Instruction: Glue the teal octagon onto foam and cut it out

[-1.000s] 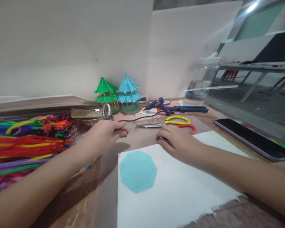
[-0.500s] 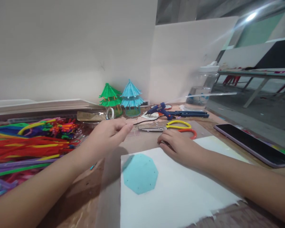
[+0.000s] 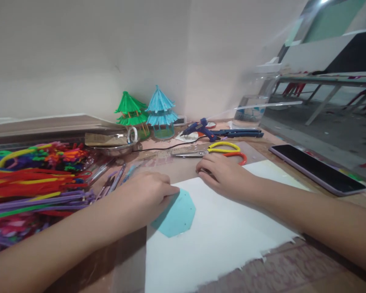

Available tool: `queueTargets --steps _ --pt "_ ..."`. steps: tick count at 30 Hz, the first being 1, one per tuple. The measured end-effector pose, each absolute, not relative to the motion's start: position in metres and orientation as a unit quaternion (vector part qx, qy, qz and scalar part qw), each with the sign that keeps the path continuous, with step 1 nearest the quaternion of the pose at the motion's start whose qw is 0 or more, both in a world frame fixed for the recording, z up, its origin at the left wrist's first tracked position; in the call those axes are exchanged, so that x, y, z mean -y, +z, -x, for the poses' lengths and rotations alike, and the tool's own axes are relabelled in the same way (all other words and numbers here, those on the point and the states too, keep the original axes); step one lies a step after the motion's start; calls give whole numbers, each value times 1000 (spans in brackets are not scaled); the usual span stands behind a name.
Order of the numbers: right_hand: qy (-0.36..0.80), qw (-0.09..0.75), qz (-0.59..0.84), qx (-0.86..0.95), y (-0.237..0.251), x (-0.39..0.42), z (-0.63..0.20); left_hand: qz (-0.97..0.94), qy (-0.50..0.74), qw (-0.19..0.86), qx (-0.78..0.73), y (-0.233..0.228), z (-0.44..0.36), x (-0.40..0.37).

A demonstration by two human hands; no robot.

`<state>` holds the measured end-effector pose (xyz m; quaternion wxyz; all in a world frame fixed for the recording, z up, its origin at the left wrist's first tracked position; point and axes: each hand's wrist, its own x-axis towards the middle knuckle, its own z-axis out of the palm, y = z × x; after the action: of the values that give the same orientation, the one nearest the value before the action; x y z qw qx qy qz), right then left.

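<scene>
A light-blue octagon (image 3: 179, 217) with small dark dots lies on a white sheet of paper (image 3: 219, 248) with one ragged edge. My left hand (image 3: 149, 199) reaches over the octagon's upper left side, index finger stretched out onto its top edge. The other left fingers are bent and partly hidden; nothing shows in them. My right hand (image 3: 221, 173) rests on the sheet's upper edge, fingers loosely bent, thumb apart, holding nothing visible. Just beyond it lie scissors (image 3: 213, 152) with one yellow and one orange handle loop, blades pointing left.
Colourful pipe cleaners (image 3: 33, 183) pile up on the left beside a metal bowl (image 3: 112, 149). Green (image 3: 131, 110) and blue (image 3: 161, 110) tiered-roof models stand by the wall. Behind the scissors lies a blue glue gun (image 3: 198, 128). A phone (image 3: 315, 169) and a clear water bottle (image 3: 251, 103) are to the right.
My left hand has come down and nearer, from beside the black cord onto the octagon, covering its upper left part. My right hand stays on the paper. The view has tilted slightly.
</scene>
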<state>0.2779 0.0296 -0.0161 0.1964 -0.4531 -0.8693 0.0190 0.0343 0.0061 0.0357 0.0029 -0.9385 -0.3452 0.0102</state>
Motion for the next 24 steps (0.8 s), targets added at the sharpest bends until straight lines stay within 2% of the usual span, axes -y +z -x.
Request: queueTargets --steps 8,14,20,24 --pt "-1 202 438 876 -16 -31 -279 945 17 88 315 22 -40 -2" --pt "-1 204 437 876 -16 -30 -279 901 -50 -5 432 34 -41 -3" --pt "-3 199 435 878 -17 -31 -280 870 -24 -11 493 49 -45 -5" --pt "-5 202 429 880 -17 -32 -280 876 -30 -34 481 52 -40 -13"
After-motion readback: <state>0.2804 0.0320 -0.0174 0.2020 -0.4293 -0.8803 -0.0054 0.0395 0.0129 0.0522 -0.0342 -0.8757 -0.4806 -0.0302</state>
